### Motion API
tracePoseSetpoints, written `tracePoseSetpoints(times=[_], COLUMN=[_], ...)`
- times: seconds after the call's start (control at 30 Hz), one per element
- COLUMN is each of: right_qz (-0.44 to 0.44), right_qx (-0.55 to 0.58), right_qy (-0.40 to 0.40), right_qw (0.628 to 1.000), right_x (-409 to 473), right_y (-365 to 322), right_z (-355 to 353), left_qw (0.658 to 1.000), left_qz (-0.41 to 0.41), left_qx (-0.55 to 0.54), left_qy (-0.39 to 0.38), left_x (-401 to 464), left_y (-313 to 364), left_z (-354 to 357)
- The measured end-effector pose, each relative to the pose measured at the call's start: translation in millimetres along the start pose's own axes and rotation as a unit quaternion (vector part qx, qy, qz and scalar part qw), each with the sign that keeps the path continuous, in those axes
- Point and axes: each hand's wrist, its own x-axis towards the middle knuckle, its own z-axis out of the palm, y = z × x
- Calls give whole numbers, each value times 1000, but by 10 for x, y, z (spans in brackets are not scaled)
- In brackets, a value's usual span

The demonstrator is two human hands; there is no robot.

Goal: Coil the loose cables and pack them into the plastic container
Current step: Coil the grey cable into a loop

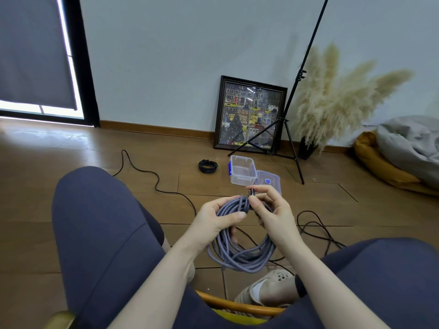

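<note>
The left hand point(213, 219) grips the top of the grey braided coil point(240, 252); the right hand point(270, 210) pinches its plug end. The coil looks soft, light and springy, best held across the bundled loops. The container point(242, 173) sits open on the floor.

floor point(71, 162): brown wood planks
on it: plastic container point(242, 173), lid point(269, 180), coiled black cable point(208, 165), loose black cable point(152, 176)

coiled cable point(208, 165) left of container point(242, 173); lid point(269, 182) right.
</note>
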Motion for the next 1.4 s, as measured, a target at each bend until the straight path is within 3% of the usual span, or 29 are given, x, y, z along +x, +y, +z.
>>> tracePoseSetpoints(times=[0.2,0.53,0.7,0.8,0.97,1.13,1.3,1.4], right_qz=[25,40,29,38,40,37,40,9], right_qx=[5,6,-52,-71,-67,-65,27,22], right_qy=[14,23,31,26,19,8,-66,-95], right_qw=[1000,999,998,996,997,997,997,995], right_x=[-42,-20,16,12,-51,-78,-130,-157], right_y=[70,55,52,82,142,158,169,179], right_z=[27,66,86,126,176,202,140,109], left_qw=[1000,995,996,990,974,972,969,969], left_qz=[-25,22,8,9,3,22,12,-1], left_qx=[0,80,66,128,202,185,190,192], left_qy=[12,63,65,57,102,145,159,157], left_x=[20,37,48,55,63,67,53,44], left_y=[-26,-56,-58,-53,-99,-112,-88,-86], left_z=[-4,-13,-14,-10,16,9,-4,-8])
